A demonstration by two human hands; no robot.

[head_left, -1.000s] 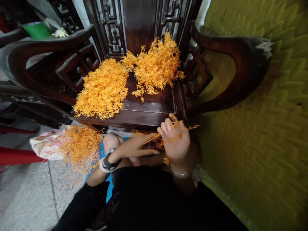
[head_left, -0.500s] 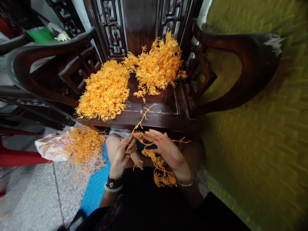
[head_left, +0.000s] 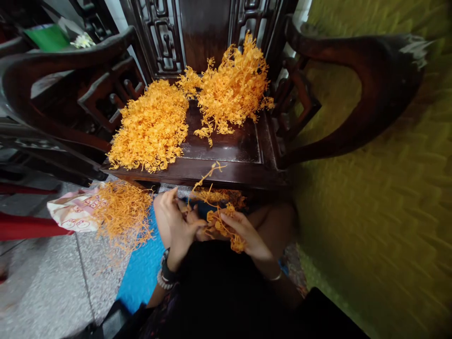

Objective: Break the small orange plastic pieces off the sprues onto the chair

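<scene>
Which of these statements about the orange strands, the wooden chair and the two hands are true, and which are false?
1. Two separate orange piles lie on the wooden chair seat. True: a dense left pile and a looser right pile.
2. The left hand and right hand both hold a clump of orange strands. True.
3. The hands rest on top of the chair seat. False: they are in front of it, below its front edge.
4. A wristwatch is on the right wrist. False: it is on the left wrist.
5. More orange strands spill from a printed bag on the floor at the left. True.
</scene>
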